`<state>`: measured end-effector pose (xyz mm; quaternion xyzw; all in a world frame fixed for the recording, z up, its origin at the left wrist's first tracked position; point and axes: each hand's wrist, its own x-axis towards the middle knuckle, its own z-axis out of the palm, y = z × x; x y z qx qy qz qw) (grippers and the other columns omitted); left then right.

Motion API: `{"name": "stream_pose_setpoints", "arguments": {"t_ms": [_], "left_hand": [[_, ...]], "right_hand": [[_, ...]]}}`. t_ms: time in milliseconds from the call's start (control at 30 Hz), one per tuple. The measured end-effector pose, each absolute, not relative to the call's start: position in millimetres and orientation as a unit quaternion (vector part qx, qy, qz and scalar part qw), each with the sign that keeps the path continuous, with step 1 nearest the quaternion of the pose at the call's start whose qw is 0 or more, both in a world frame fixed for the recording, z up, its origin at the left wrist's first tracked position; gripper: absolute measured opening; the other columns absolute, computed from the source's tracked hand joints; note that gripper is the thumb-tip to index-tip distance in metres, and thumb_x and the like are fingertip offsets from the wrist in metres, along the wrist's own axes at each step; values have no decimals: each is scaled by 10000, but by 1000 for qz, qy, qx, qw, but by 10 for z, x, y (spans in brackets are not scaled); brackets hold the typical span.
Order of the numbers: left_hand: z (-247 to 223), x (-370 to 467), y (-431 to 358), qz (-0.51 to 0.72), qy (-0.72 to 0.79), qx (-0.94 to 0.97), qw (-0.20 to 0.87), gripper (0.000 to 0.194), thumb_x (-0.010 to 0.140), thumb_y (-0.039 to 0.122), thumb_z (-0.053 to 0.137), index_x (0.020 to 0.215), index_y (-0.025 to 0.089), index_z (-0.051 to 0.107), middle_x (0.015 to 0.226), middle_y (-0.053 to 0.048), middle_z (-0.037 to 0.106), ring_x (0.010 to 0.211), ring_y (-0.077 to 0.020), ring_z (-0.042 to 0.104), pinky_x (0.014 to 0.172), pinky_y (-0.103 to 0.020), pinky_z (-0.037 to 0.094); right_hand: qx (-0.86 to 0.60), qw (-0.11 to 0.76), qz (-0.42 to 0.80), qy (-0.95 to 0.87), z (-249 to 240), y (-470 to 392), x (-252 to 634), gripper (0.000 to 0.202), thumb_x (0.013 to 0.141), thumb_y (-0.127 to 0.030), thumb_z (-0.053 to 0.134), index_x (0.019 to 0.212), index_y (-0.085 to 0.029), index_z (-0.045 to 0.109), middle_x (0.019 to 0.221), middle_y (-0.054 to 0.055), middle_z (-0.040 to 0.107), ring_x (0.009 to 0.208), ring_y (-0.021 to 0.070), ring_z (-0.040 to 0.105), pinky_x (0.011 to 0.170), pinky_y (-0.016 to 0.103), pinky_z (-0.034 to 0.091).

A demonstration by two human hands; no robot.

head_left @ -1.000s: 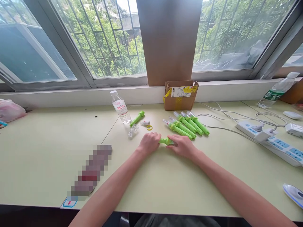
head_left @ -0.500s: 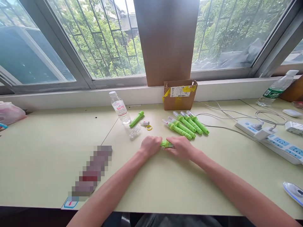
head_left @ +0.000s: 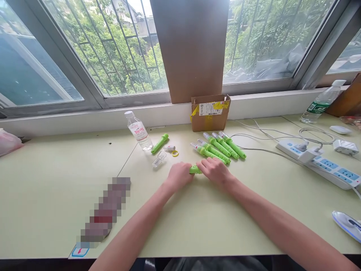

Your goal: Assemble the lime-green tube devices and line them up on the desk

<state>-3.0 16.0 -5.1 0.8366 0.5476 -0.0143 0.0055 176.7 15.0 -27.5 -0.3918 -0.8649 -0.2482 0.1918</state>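
Between my hands is a green plastic stick (head_left: 194, 169), held over the near middle of the table; only a short stretch of it shows. My left hand (head_left: 179, 174) is closed around its left end. Fingers of my right hand (head_left: 213, 169) wrap its right end, hiding that part. Just beyond lie several green sticks with clear tips (head_left: 220, 146), side by side. Left of them are a loose green tube (head_left: 160, 143), a clear plastic piece (head_left: 159, 159), a small white-and-clear part (head_left: 169, 148) and a yellow ring (head_left: 175, 153).
A water bottle (head_left: 138, 131) and a cardboard box (head_left: 210, 114) stand at the back. To the right are a power strip (head_left: 327, 165) with cables, another bottle (head_left: 323, 102) and a white device (head_left: 346, 226). A blurred-out flat object (head_left: 105, 212) lies at left.
My right hand has shifted its grip on the green stick, its knuckles now turned further up and over it. A ribbed section seen before is now covered. The view has shifted slightly.
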Motion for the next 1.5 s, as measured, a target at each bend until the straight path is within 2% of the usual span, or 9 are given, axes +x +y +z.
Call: {"name": "stream_pose_setpoints", "arguments": {"t_ms": [200,367,600,867,1067,1200,1300,1400,1500], "left_hand": [[-174,33,191,5,536,843,-49,241,791,94,397,872,120,622,760,-132,665,709,-246,649,617,-313,424],[-99,75,170,20,535,844,-43,221,780,106,407,847,139,615,778,-118,660,717,-229,636,611,-296,415],[115,-43,83,1,522,801,294,189,732,269,497,567,176,502,499,20,482,451,-107,438,444,-245,260],[-25,103,85,-9,575,816,57,213,784,240,447,716,169,636,664,-78,636,632,-198,614,530,-265,382],[-67,143,139,-15,571,821,11,193,792,167,463,835,147,650,766,-120,676,751,-252,669,662,-320,470],[-41,170,139,-8,571,821,4,180,782,134,455,830,138,628,773,-121,672,762,-258,669,672,-331,474],[105,108,60,13,561,821,101,134,765,176,466,687,161,574,675,-74,642,648,-209,638,590,-289,458],[268,-11,-47,-34,481,763,431,254,777,310,489,560,182,462,510,1,538,439,-123,514,455,-240,402],[279,-55,-102,-16,492,723,484,272,749,328,512,538,189,412,454,32,438,380,-91,398,393,-235,304]], "right_hand": [[-497,91,-104,-857,-178,81,1736,147,716,-56,546,769,-189,513,638,7,607,511,131,518,496,282,157],[-476,146,-141,-856,-227,146,1819,146,769,-53,494,734,-183,551,639,11,606,550,133,503,522,282,184],[-300,256,-306,-866,-244,173,1874,212,924,-109,423,982,-227,591,743,-2,622,633,133,473,600,300,242],[-397,175,-266,-861,-222,148,1800,263,773,52,397,693,-162,529,612,16,546,543,127,474,567,296,209],[-462,101,-152,-868,-206,151,1786,203,668,25,484,725,-167,518,611,20,574,498,131,493,523,282,173],[-460,132,-158,-863,-246,204,1830,180,714,2,473,700,-172,519,602,15,566,511,128,482,527,283,181],[-404,190,-214,-869,-244,216,1884,237,822,-24,411,746,-186,566,635,16,587,574,135,496,559,293,222],[-336,238,-234,-881,-210,188,1913,233,915,-119,397,898,-239,595,742,10,630,641,139,514,606,301,265],[-318,262,-229,-882,-193,168,1905,209,927,-139,409,908,-253,583,792,6,630,662,134,510,631,305,272]]}}
